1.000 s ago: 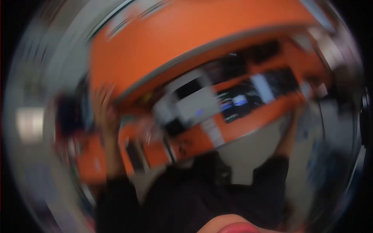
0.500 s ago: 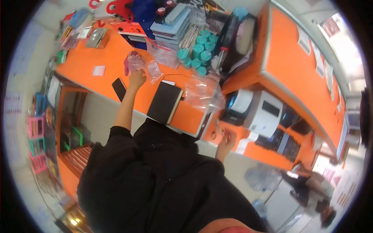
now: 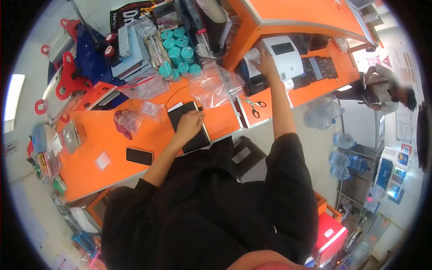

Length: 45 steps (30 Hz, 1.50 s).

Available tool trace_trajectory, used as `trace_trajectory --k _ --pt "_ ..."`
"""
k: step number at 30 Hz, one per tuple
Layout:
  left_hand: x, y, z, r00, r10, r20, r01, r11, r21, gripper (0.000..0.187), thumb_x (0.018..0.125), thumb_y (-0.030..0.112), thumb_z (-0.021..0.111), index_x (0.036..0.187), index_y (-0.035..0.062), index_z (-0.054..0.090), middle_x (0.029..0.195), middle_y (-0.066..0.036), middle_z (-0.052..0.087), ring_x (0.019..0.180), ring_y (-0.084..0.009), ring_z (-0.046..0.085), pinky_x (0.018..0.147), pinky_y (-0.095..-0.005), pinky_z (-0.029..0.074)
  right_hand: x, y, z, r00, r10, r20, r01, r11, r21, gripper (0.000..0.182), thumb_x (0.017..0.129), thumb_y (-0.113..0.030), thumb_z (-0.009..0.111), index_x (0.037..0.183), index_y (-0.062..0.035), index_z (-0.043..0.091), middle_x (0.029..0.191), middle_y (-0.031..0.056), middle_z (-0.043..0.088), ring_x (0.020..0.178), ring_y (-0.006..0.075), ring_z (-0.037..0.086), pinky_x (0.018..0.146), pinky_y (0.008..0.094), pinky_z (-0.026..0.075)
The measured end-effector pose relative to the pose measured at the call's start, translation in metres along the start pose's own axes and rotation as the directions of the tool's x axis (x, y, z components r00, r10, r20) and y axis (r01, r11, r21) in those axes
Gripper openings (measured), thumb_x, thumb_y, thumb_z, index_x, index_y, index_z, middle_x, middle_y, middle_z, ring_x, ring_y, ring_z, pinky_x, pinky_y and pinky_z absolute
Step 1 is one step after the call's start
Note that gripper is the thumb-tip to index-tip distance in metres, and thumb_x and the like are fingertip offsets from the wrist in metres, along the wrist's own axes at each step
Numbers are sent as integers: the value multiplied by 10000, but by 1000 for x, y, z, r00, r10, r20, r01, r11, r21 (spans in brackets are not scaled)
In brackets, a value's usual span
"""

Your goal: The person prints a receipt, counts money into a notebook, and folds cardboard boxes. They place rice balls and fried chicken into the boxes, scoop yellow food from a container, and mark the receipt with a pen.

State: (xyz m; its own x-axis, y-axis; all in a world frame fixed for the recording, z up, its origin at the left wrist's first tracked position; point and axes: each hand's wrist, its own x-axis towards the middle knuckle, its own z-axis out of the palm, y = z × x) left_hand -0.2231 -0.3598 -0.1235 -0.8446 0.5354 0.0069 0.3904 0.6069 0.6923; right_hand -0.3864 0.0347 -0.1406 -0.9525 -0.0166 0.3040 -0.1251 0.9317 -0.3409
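Observation:
My left hand [image 3: 189,124] is over the black notebook [image 3: 178,113] on the orange desk, its fingers curled; whether anything is between them cannot be made out. My right hand [image 3: 265,63] reaches onto the white printer [image 3: 282,56], fingers spread at its left side, near a dark device [image 3: 254,83]. Scissors [image 3: 254,107] with dark handles lie on the desk below the printer. A black phone [image 3: 139,156] lies left of the notebook. Clear plastic bags [image 3: 213,92] rest above the notebook, and a small bag with something dark pink [image 3: 123,123] lies further left.
Teal-lidded round containers [image 3: 181,51] stand at the back beside stacked trays [image 3: 130,54]. An orange shelf [image 3: 310,15] overhangs the printer. Large water bottles [image 3: 320,114] are on the floor at right. Another person [image 3: 382,87] is at the far right.
The view has swung to the right. My left hand has moved from the small plastic bag to the notebook. My right hand has risen from the desk edge to the printer.

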Motion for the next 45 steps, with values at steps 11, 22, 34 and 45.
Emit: trace_trajectory --k 11,22,34,45 --pt "154 77 129 957 291 -10 -257 860 441 506 795 67 539 1297 22 491 1420 -135 410 1367 -299 324 1096 -498 283 -73 12 -155 645 -339 685 -150 823 548 529 644 -60 795 1150 -72 639 1025 77 696 1013 193 625 894 322 479" --pt "171 132 141 979 -71 190 14 958 287 653 864 336 614 1414 63 390 1508 -120 305 1421 -279 247 1168 -476 138 -114 43 -174 401 -416 816 274 905 327 264 697 -145 770 955 -117 722 954 72 696 956 237 645 944 461 416" --pt "-80 183 60 845 -529 71 110 44 -993 324 874 63 649 1169 -5 534 1023 -160 661 864 -278 686 777 -400 592 -155 -272 -184 942 -314 122 112 632 767 132 809 -78 687 927 -18 698 889 89 689 843 186 634 793 317 487" --pt "-630 311 135 -277 -657 -702 -383 745 -546 421 894 102 624 1274 -32 501 1163 -84 631 1043 -148 592 913 -332 489 -596 -667 -197 -173 -984 52 -339 109 934 597 853 50 598 1401 -37 374 1369 136 446 1176 262 494 1000 350 408"
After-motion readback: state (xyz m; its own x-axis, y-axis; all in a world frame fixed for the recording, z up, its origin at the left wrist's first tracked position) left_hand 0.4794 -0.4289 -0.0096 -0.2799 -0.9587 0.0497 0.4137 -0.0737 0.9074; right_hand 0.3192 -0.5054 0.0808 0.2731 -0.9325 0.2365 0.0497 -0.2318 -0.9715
